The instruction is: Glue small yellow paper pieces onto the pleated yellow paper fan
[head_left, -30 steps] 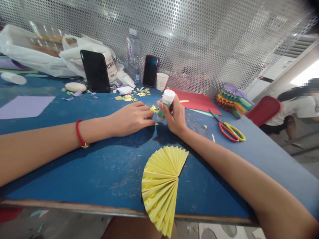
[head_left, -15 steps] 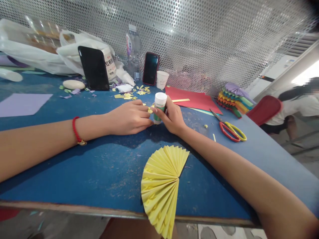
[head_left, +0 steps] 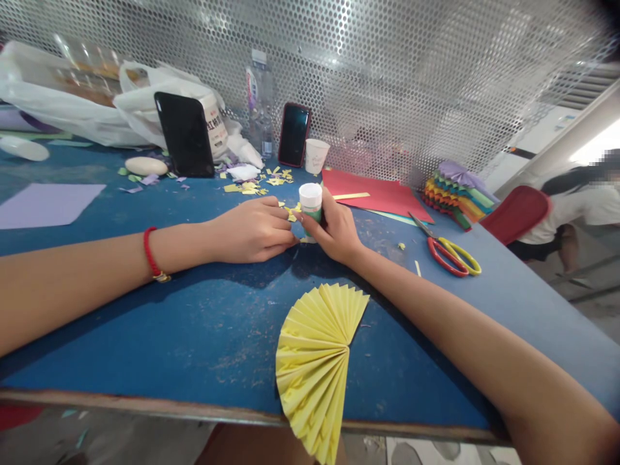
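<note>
My right hand (head_left: 336, 229) is wrapped round a white and green glue stick (head_left: 310, 201), which stands upright on the blue table (head_left: 159, 323). My left hand (head_left: 252, 229) lies beside it with the fingers curled, fingertips touching small yellow paper scraps (head_left: 292, 212) at the stick's base; what it pinches I cannot make out. A red cord bracelet (head_left: 150, 253) is on my left wrist. A folded yellow paper fan (head_left: 314, 361) lies at the near edge, hanging over it.
Red and yellow scissors (head_left: 448, 253) lie to the right, beside red paper (head_left: 382, 194) and a stack of coloured fans (head_left: 455, 190). Two phones (head_left: 185, 135), a bottle (head_left: 259, 103), a paper cup (head_left: 316, 156) and plastic bags stand by the mesh wall. A person sits at far right.
My right hand has lowered the glue stick from a tilted, raised position down onto the table, upright. My left hand has stayed in place.
</note>
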The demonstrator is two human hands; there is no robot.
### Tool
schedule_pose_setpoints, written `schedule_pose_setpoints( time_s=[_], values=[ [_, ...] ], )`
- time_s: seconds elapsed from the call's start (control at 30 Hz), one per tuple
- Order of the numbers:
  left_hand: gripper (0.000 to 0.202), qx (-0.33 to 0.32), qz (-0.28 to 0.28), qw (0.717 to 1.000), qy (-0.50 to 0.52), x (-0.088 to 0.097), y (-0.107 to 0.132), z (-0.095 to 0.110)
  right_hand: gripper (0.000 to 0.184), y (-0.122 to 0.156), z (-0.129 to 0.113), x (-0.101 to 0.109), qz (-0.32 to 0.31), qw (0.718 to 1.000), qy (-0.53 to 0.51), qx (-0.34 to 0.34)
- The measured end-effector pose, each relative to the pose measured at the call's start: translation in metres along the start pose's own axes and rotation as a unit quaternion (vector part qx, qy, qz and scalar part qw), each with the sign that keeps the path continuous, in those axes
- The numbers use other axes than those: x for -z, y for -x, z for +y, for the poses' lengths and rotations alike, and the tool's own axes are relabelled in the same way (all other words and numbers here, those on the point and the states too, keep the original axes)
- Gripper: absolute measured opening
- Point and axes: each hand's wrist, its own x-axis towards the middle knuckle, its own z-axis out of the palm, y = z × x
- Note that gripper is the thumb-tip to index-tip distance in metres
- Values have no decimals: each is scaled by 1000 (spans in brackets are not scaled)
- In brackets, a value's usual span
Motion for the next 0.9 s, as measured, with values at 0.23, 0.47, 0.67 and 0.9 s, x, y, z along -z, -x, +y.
schedule_pose_setpoints(
  time_s=[0.23, 0.47, 0.67, 0.9],
  values=[
    [37, -13, 1, 1000, -14, 4, -2, 2, 37, -1, -3, 2, 66, 997, -17, -37],
    [35, -13, 22, 1000, 10, 3, 0, -1, 33, -2, 5, -4, -15, 999, -43, -10],
    [24, -12, 34, 999, 25, 1, 0, -1, 32, -3, 3, -3, -43, 999, -18, 7],
    [29, 0, 28, 999, 21, 3, -1, 0, 35, -3, 1, -3, -29, 999, 26, -11]
  ],
)
